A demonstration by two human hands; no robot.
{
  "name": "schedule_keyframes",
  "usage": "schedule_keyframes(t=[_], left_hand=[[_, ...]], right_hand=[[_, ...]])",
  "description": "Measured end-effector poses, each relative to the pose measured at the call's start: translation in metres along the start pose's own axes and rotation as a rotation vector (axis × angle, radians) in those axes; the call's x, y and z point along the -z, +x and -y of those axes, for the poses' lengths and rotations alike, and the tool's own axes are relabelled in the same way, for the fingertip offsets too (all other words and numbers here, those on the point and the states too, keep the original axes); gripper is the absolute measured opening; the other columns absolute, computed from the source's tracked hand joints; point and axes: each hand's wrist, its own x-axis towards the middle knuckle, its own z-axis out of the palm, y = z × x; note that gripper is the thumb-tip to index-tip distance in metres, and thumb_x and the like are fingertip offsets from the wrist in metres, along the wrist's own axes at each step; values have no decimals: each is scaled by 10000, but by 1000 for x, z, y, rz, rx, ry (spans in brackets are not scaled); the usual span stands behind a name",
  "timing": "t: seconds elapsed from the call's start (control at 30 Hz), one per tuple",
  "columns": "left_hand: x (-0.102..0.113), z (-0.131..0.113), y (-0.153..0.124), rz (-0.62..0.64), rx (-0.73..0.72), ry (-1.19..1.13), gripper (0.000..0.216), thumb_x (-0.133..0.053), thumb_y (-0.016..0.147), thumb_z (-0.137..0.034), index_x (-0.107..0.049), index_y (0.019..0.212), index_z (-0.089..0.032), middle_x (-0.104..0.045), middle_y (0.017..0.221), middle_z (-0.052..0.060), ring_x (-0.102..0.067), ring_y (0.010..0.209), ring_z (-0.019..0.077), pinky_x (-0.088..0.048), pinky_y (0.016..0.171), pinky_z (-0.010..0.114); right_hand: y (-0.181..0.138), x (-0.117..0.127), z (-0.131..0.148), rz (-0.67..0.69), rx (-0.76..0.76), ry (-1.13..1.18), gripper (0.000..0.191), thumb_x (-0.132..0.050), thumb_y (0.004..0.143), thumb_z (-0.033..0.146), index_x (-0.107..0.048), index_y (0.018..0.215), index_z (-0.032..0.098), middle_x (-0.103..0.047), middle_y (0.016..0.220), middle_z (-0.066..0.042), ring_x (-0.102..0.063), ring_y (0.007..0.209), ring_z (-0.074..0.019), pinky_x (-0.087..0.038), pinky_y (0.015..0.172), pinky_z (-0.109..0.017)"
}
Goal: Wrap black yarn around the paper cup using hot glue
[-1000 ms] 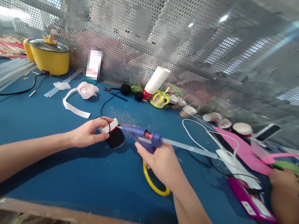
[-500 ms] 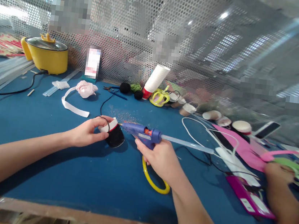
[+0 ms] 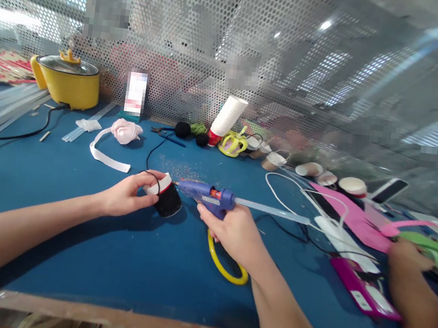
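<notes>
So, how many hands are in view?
3. The left hand holds a black cup; the right hand grips the glue gun; a co-worker's hand lies at the right edge. Others may be hidden.

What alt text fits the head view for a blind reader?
The right hand holds a blue glue gun with its nozzle at the white rim of a small black cup, which the left hand steadies on its side on a blue table. Another person's hand is at the far right; a yellow pot stands far left.
</notes>
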Motion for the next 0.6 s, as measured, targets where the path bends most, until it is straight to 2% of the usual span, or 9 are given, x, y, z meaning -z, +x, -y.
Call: schedule_keyframes(t=[0.23, 0.47, 0.6], left_hand=[[-1, 0, 0, -6, 5, -29, 158, -533, 777, -307, -503, 747, -155, -481, 1227, 137, -468, 1133, 251, -357, 956, 347], [-1, -1, 1, 2, 3, -34, 144, -527, 775, -285, -487, 729, -156, -480, 1223, 143, -467, 1131, 247, -349, 959, 350], [0, -1, 1, 5, 5, -32, 129, -525, 776, -272, -489, 742, -153, -470, 1228, 150, -468, 1126, 251, -350, 957, 362]], right_hand=[[-1, 0, 3, 14, -33, 29, 166, -520, 752, 315, -547, 674, 171, -492, 377, 49, -463, 315, -107, -392, 375, -223], [-2, 0, 1, 30, -30, 44, 164, -521, 751, 314, -551, 674, 173, -481, 371, 53, -475, 328, -112, -405, 395, -229], [-4, 0, 2, 26, -41, 50, 217, -519, 751, 336, -526, 604, 176, -486, 369, 43, -480, 330, -115, -405, 397, -233]])
